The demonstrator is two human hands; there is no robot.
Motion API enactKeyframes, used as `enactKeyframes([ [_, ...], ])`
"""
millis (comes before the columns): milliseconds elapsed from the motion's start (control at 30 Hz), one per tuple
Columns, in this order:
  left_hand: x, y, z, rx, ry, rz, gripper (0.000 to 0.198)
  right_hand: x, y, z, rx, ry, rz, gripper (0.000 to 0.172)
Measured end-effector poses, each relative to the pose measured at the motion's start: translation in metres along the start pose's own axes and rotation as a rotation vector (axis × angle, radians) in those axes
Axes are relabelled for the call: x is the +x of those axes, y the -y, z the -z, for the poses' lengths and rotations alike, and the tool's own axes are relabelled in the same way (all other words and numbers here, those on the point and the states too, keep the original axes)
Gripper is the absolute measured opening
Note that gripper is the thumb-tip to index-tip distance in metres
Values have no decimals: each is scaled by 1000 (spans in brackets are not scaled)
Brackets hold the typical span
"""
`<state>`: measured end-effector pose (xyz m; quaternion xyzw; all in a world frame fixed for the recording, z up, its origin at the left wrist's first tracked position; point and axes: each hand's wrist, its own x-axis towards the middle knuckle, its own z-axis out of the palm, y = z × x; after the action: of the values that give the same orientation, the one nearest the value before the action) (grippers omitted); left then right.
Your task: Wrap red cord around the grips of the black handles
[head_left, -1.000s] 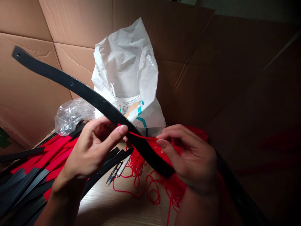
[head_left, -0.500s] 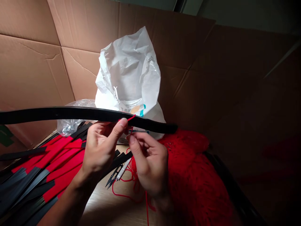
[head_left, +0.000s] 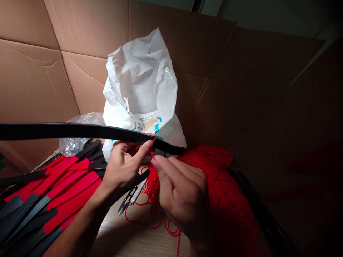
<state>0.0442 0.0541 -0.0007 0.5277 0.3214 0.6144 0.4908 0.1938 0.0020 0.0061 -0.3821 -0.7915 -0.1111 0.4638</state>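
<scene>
A long, flat, slightly curved black strip (head_left: 64, 131) runs across the view from the left edge to the red pile. My left hand (head_left: 123, 166) grips it from below near its right end, the thumb pressing a short end of red cord (head_left: 152, 155) against it. Just to the right and lower, my right hand (head_left: 182, 189) is closed in a pinch on the same cord, which stretches between the two hands. More cord lies in loose loops on the table under my right hand. How the cord passes behind the strip is hidden.
A white plastic bag (head_left: 142, 78) stands open behind the strip, beside clear plastic wrap (head_left: 72, 146). Black strips with red wrapping (head_left: 64, 175) pile at left. Thread snips (head_left: 128, 201) and a white stick-like item (head_left: 138, 192) lie on the table. A red heap (head_left: 227, 192) sits right; cardboard (head_left: 88, 28) stands behind.
My right hand has moved right and slightly down from the strip, drawing the cord out. My left thumb now sits a little farther right in view, and the strip's right end has shifted left.
</scene>
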Motion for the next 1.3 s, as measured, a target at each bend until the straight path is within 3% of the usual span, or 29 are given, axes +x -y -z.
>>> enactKeyframes([
  [267,-11,-10,4,75,216,49,16,-1,-12,25,-135,-147,19,15],
  [467,-19,-22,9,80,381,93,20,-2,-13,24,-6,-150,-51,15],
  [633,-26,-22,8,12,315,132,11,0,-20,23,92,-133,-119,15],
  [767,-28,-25,10,-7,271,141,4,5,-24,29,288,-41,-210,21],
  [900,-26,-30,16,83,331,54,8,8,-27,32,409,58,-284,24],
  [1000,-25,-34,19,111,369,74,7,8,-31,31,502,122,-326,21],
  [1300,-29,-35,14,14,264,97,5,6,-50,10,1134,335,-571,32],
])
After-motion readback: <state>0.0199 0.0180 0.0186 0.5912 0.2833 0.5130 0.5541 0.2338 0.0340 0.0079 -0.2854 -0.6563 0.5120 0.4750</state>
